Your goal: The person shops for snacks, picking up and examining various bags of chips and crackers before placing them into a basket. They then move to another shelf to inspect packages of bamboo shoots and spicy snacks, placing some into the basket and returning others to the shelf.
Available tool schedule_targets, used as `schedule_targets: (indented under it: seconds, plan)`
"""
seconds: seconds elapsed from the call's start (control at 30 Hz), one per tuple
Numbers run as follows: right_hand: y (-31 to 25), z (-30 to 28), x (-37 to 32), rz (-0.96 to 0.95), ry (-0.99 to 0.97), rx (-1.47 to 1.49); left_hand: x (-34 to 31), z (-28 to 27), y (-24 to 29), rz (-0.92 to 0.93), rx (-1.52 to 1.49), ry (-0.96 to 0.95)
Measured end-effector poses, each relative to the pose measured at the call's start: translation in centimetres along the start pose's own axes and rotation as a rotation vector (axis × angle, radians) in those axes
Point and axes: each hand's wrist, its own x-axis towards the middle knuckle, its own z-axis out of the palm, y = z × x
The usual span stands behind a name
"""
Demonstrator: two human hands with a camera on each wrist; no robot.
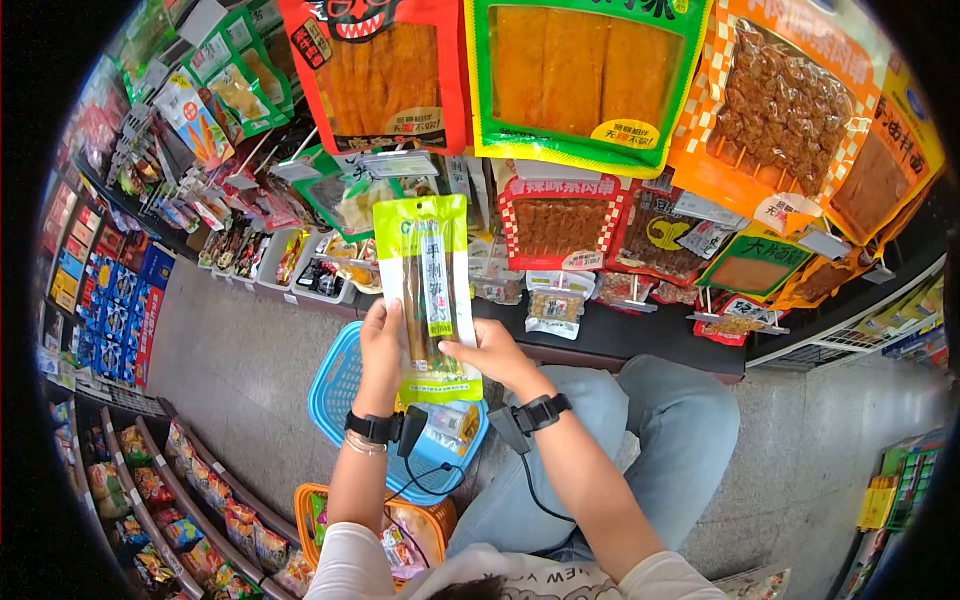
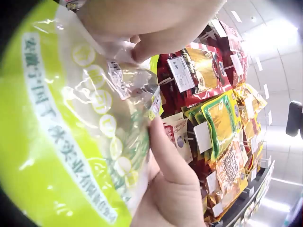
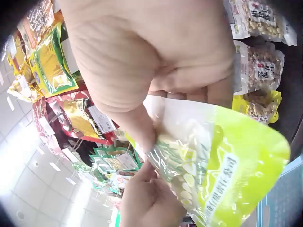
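Both hands hold up a flat, clear-fronted snack packet (image 1: 412, 292) with lime-green ends, upright before the hanging shelf goods. Long brown pieces show through its window. My left hand (image 1: 380, 350) grips the packet's left edge. On the opposite edge, my right hand (image 1: 500, 358) pinches it, thumb laid across the front and fingers behind. Seen from the left wrist, the crinkled packet (image 2: 71, 127) fills the left side, with the right hand (image 2: 177, 194) below. The right wrist view has the right hand (image 3: 156, 52) close up over the packet's pale edge.
Large hanging snack bags, including a green-edged one (image 1: 590, 75) and a red one (image 1: 380, 90), crowd the rack ahead. Below the hands stands a blue basket (image 1: 335, 385) holding packets. An orange basket (image 1: 440, 520) sits nearer the body. Low snack shelves (image 1: 150, 490) curve along the left.
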Motion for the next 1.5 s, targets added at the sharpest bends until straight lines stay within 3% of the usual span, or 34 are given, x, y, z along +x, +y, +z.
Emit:
schedule_targets:
  seconds: [0.17, 0.27, 0.37, 0.93, 1.5]
  plan:
    - [2.7, 1.1, -0.5, 0.019, -0.104, 0.013, -4.6, -1.5, -0.9, -0.157, -0.038, 0.043]
    - [3.9, 2.4, -1.0, 0.123, -0.143, 0.030, -7.0, -3.0, -2.2, -0.165, -0.012, 0.045]
    - [4.3, 3.4, -1.3, 0.194, -0.179, -0.020, -9.0, -5.1, -3.3, -0.299, -0.141, 0.071]
    - [3.5, 4.2, -1.8, 0.211, -0.223, 0.072, -11.3, -4.9, -1.7, -0.131, -0.023, 0.198]
    - [2.3, 4.8, -1.9, 0.189, -0.240, -0.017, -11.7, -4.6, -1.1, -0.133, 0.045, 0.218]
